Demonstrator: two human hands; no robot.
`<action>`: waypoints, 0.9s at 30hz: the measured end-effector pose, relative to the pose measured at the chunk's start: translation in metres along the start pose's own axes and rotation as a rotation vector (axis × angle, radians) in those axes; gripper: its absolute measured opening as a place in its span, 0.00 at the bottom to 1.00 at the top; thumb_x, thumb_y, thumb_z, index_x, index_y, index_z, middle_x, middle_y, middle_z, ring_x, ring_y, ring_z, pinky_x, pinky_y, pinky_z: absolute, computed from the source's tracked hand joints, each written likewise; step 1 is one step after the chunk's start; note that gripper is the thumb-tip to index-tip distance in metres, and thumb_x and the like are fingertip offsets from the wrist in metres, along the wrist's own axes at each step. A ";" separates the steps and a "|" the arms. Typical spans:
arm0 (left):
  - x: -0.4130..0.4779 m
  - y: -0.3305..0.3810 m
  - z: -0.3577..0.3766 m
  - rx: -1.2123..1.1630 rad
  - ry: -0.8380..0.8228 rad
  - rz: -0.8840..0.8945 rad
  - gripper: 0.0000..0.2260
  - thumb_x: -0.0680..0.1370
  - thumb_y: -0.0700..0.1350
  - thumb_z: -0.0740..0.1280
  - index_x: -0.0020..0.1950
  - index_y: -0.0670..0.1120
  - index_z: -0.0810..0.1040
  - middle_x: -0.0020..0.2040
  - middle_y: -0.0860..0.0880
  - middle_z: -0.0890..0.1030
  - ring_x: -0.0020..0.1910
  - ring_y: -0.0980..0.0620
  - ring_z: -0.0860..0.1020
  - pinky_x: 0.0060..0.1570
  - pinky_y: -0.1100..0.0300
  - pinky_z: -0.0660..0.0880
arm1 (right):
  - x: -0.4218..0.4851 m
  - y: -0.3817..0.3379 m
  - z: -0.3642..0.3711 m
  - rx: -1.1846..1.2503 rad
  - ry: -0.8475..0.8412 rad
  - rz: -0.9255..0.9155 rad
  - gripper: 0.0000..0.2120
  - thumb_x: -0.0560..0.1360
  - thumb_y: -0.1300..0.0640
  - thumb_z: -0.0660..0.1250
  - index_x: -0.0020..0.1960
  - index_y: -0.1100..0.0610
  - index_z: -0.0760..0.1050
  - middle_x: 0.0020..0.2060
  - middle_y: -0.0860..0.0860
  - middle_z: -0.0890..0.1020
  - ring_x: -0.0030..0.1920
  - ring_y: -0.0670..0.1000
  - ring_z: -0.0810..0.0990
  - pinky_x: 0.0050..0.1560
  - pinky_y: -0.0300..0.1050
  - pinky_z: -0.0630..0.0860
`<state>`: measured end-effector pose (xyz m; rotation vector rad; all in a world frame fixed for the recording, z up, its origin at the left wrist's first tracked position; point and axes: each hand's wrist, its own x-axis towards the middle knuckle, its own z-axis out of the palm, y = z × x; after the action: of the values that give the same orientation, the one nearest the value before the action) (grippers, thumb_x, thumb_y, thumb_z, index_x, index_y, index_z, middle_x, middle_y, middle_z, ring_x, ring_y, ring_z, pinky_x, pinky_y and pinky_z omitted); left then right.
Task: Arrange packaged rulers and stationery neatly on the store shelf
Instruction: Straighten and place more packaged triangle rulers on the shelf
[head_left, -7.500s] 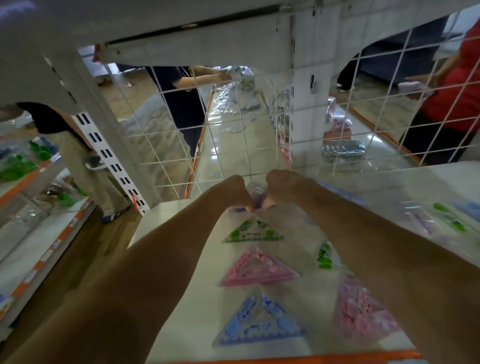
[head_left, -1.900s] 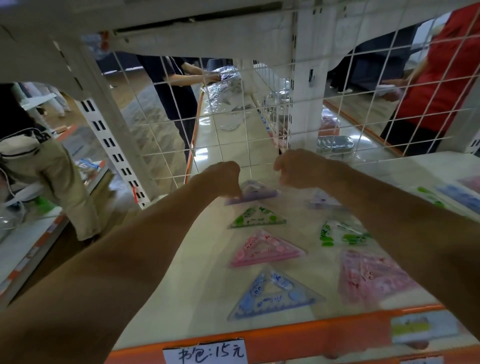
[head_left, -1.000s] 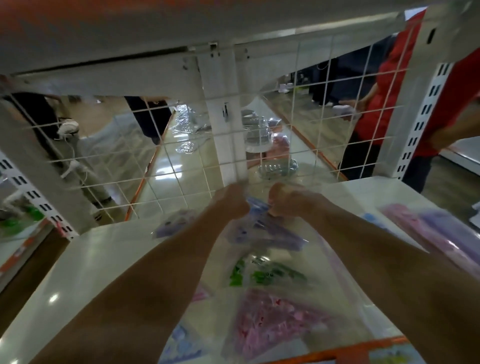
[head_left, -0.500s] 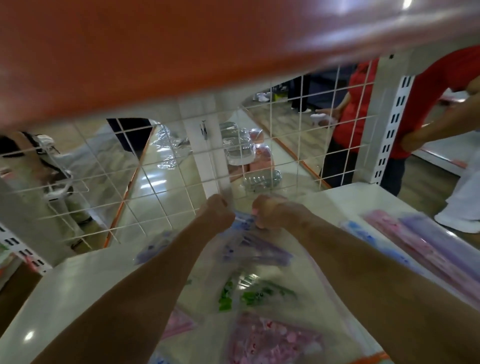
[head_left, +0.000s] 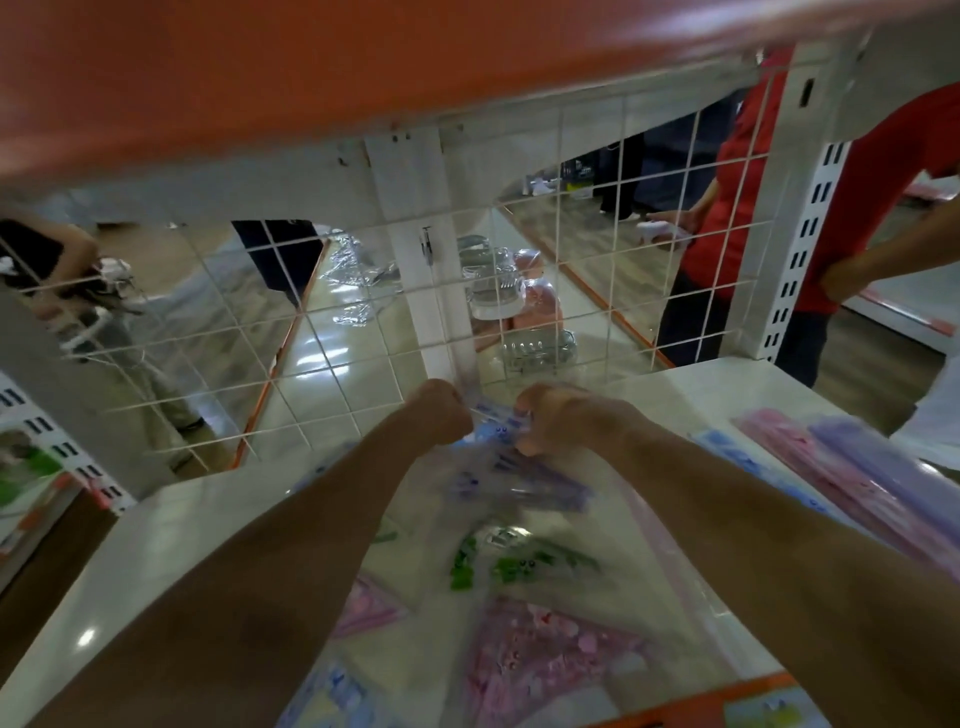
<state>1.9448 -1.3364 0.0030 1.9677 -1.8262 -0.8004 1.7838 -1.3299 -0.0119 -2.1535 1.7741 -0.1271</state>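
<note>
The white shelf (head_left: 171, 535) starts at the left, where a pink triangle ruler (head_left: 366, 605) lies half hidden under the forearm. The left hand (head_left: 441, 413) and the right hand (head_left: 563, 418), fingers curled with the tips out of sight, pinch a clear blue-printed packet (head_left: 496, 423) between them at the shelf's back, by the wire grid (head_left: 519, 291). Its print is too blurred to read. At the far right, long pink and purple packets (head_left: 862, 478) are cut off by the edge

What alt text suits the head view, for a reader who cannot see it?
The left hand and right hand pinch a clear packet at the back of a white shelf, beside a wire grid. A purple set, a green set and a pink set lie nearer, blurred.
</note>
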 end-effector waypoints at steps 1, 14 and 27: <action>0.000 0.000 0.000 -0.018 -0.008 -0.005 0.10 0.72 0.34 0.68 0.53 0.35 0.79 0.43 0.41 0.77 0.46 0.41 0.80 0.37 0.60 0.70 | -0.001 0.000 -0.001 -0.014 -0.017 -0.004 0.18 0.69 0.50 0.70 0.57 0.51 0.74 0.48 0.50 0.76 0.46 0.52 0.74 0.47 0.43 0.72; 0.006 0.007 -0.002 -0.191 -0.040 -0.119 0.05 0.75 0.36 0.63 0.46 0.36 0.78 0.35 0.44 0.71 0.32 0.51 0.69 0.29 0.63 0.65 | 0.016 -0.005 -0.001 -0.048 0.006 0.045 0.14 0.73 0.52 0.68 0.57 0.54 0.75 0.53 0.55 0.78 0.52 0.56 0.76 0.51 0.45 0.71; -0.006 0.007 0.006 -0.295 0.064 -0.020 0.03 0.74 0.35 0.63 0.42 0.40 0.77 0.37 0.44 0.73 0.34 0.50 0.70 0.31 0.64 0.66 | 0.012 -0.006 -0.009 -0.008 -0.029 0.069 0.19 0.74 0.50 0.68 0.64 0.48 0.74 0.63 0.51 0.74 0.61 0.55 0.74 0.60 0.45 0.72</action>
<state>1.9350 -1.3310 0.0035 1.8027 -1.5538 -0.9417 1.7895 -1.3423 -0.0035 -2.0862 1.8326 -0.0722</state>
